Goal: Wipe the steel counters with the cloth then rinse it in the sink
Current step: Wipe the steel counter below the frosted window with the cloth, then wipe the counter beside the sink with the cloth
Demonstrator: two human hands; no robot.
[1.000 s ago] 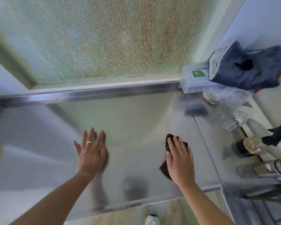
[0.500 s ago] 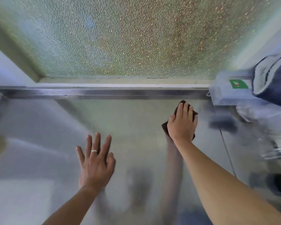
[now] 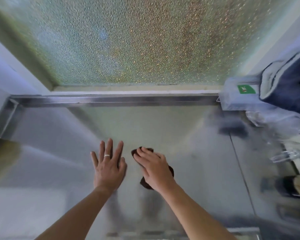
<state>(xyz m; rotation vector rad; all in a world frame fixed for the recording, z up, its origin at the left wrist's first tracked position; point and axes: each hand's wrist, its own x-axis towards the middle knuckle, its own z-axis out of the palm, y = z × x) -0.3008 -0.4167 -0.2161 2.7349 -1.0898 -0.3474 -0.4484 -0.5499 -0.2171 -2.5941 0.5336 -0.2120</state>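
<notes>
**Both palms down on the steel counter, cloth under the right**

The right hand [image 3: 154, 170] lies flat on a dark brown cloth [image 3: 170, 170], fingers straight and close together, pressing it onto the steel counter [image 3: 197, 170]; the cloth shows only at its edges, past the fingertips, beside the wrist and along the far side of the hand; it sits near the middle of the counter, well clear of the raised back lip [image 3: 111, 100]; the left hand [image 3: 109, 167] rests just beside it, palm down, fingers spread wide and straight, holding nothing, a pale ring [image 3: 107, 155] on one finger; the two hands are apart, with a narrow strip of bare steel between them; behind the counter stands a pebbled glass pane [image 3: 137, 40]; at the right end sit a pale box with a green label [image 3: 235, 97] and a dark blue fabric bundle [image 3: 291, 87], touching each other; a seam [image 3: 241, 167] runs down the steel on the right; objects beyond it are too blurred to name.
</notes>
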